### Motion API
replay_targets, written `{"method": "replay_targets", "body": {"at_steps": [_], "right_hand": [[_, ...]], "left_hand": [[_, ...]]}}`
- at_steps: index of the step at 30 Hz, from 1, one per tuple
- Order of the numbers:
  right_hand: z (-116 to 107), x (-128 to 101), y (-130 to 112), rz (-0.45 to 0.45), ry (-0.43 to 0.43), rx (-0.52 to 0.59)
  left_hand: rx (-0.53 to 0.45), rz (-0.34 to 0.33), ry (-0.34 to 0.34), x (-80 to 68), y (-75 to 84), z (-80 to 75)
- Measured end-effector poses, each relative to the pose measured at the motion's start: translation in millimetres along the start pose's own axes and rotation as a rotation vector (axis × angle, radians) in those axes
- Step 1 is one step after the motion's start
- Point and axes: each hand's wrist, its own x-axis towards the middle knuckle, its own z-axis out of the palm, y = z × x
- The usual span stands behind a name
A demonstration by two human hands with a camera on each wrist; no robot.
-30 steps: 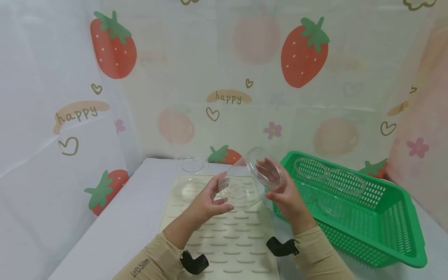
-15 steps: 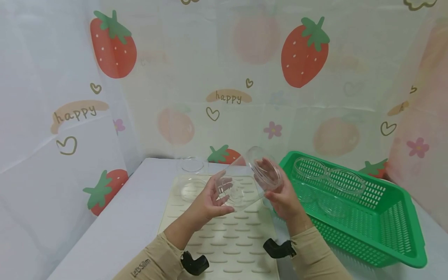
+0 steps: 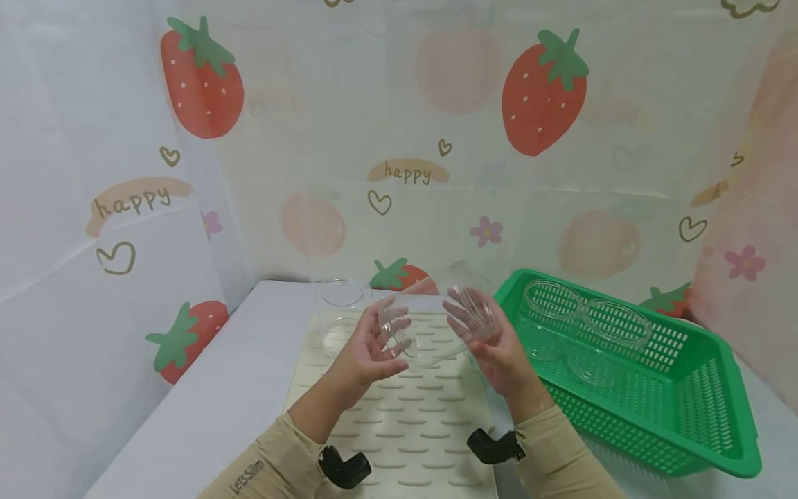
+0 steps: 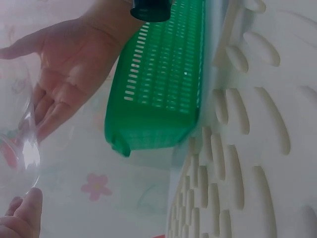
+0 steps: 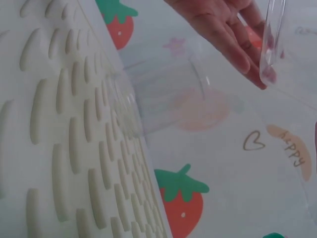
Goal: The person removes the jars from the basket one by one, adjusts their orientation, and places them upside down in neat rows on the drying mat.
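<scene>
A clear plastic cup point(image 3: 430, 333) lies on its side in the air between my two hands, above the cream ribbed mat point(image 3: 411, 430). My left hand point(image 3: 368, 350) touches its base end with straight, spread fingers. The right hand point(image 3: 492, 346) has a flat palm and straight fingers against the cup's mouth. The left wrist view shows the right hand point(image 4: 64, 64) open-palmed beside the cup's rim point(image 4: 20, 139). In the right wrist view the left hand point(image 5: 223, 29) reaches the cup point(image 5: 275, 29) with straight fingers.
Another clear cup point(image 3: 339, 315) stands at the far left of the mat, also visible as the clear cup point(image 5: 163, 99) in the right wrist view. A green slotted basket point(image 3: 686, 409) on the right holds several clear cups point(image 3: 586, 319). Strawberry-print sheets wall the table in.
The cup has tipped further onto its side and sunk a little. The fingers of both hands have straightened out from their hold on it.
</scene>
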Motion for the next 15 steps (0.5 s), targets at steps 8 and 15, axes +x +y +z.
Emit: {"method": "replay_targets", "body": {"at_steps": [8, 15], "right_hand": [[-1.7, -0.7, 1.3, 0.037, 0.000, -0.043], [-7.0, -2.9, -2.4, 0.066, 0.021, -0.109]], "left_hand": [[-0.005, 0.053, 0.037, -0.8, 0.6, 0.4], [0.024, 0.039, 0.076, -2.3, 2.5, -3.4]]}}
